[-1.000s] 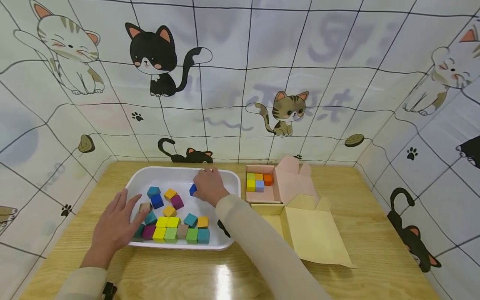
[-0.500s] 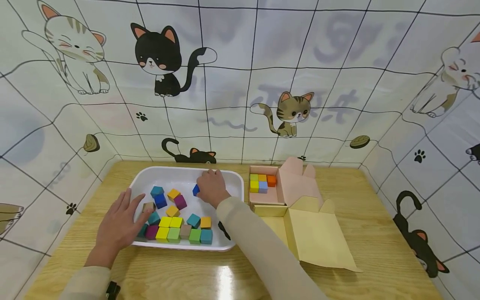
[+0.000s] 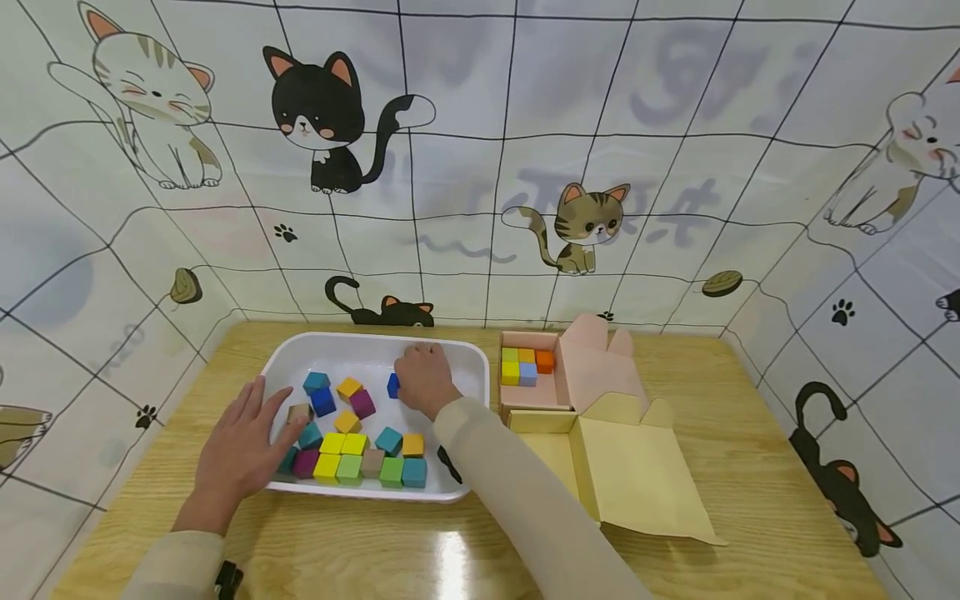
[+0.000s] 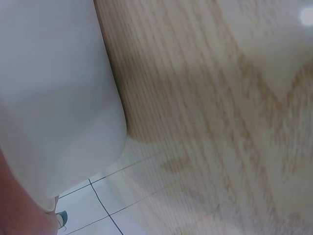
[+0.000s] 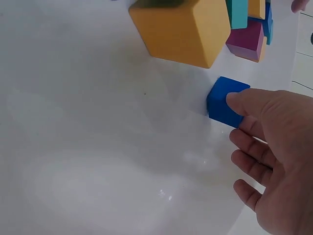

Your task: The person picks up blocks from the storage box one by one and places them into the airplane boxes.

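My right hand [image 3: 426,379] reaches into the back right of a white tray [image 3: 348,350] and pinches a blue cube [image 5: 220,105] between thumb and index finger. In the right wrist view the other three fingers are bent and apart from the cube, which sits close over the tray floor. An orange cube [image 5: 178,32] looms large there, near the camera. My left hand [image 3: 242,442] rests on the tray's left rim with its fingers spread. Several coloured cubes lie in the tray, among them a purple cube [image 3: 362,404] and a second blue cube [image 3: 323,402].
Right of the tray stands an open pink box [image 3: 551,392] holding several cubes, including an orange-red cube [image 3: 544,362]. In front of it lies an open yellow box [image 3: 645,475], its lid folded out to the right. A cat-print sheet [image 3: 465,167] surrounds the wooden table [image 3: 360,550].
The head view has shifted slightly, moving the scene to the right. The blue cube has turned a little at my right hand's fingertips. My left hand keeps its place on the rim.
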Available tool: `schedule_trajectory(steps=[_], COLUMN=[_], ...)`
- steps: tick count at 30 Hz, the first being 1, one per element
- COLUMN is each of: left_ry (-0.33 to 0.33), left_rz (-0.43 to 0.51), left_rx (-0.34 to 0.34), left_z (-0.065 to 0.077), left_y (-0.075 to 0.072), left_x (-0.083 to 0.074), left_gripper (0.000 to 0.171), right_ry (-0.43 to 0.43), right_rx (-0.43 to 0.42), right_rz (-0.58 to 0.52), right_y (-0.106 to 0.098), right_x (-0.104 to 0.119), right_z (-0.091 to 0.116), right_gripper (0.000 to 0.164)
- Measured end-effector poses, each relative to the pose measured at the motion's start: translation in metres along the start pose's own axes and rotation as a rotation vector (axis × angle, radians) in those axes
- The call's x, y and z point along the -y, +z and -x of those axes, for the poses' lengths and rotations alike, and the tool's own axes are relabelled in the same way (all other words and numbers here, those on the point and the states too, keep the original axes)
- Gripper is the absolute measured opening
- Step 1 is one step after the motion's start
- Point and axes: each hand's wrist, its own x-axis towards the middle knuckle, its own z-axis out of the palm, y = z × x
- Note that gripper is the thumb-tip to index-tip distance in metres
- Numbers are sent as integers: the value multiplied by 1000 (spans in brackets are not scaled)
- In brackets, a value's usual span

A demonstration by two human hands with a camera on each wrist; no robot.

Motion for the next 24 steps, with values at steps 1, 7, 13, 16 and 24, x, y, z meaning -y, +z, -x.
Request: schedule_trajectory(steps=[1, 7, 13, 16, 24], left_ry=[3, 8, 13, 19, 25], left_rz=[0, -14, -15, -17, -27], left_rx=[-1, 0, 1, 2, 12], left_z=[0, -1, 0, 1, 0], left_y=[0, 2, 5, 5, 2], left_x=[0, 1, 5, 5, 1], left_gripper=[72, 74, 73, 73, 75], right_ry=[-4, -37, -56, -50, -28], right_rx=[-4, -41, -79, -101, -120], right_rz=[-4, -14, -21, -42, -93], right_y=[0, -11, -31, -37, -48], right_x=[-1, -11, -28, -41, -86], right_z=[1, 8, 25, 32, 50], right_gripper=[36, 31, 33, 34, 34])
